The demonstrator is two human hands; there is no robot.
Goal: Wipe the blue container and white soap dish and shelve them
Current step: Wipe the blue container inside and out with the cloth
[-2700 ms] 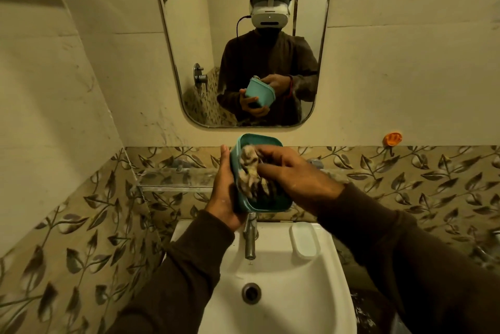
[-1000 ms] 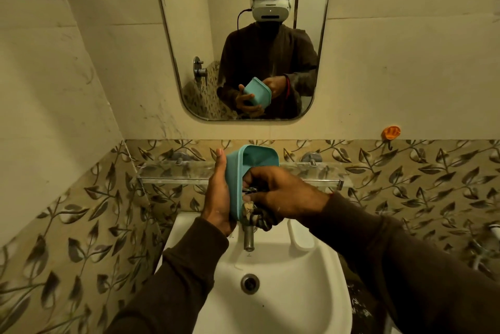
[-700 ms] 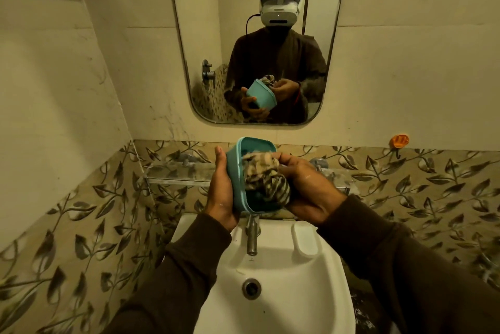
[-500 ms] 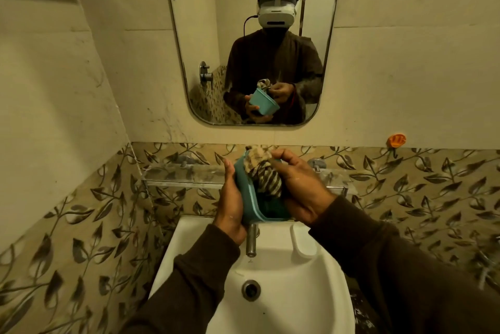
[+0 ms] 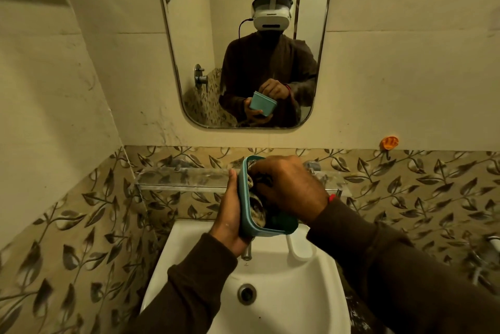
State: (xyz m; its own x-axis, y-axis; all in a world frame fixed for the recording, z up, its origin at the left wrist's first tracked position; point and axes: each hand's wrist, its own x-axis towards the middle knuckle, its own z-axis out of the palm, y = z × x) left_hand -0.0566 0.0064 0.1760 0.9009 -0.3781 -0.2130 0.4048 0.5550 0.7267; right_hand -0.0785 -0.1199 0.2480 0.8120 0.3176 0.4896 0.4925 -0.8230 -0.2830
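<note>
My left hand grips the blue container from its left side, holding it tilted above the tap with its opening turned toward me. My right hand is pushed into the container and presses a striped cloth against the inside. The white soap dish lies on the basin's back ledge, just under the container and partly hidden by it. A glass shelf runs along the wall behind my hands.
The white basin with its drain sits below, and the tap spout pokes out under my left hand. A mirror hangs above the shelf. An orange hook sticks to the right wall.
My right hand has pushed the cloth from the container's upper rim down deep into it. The container has turned a little more upright in my left hand.
</note>
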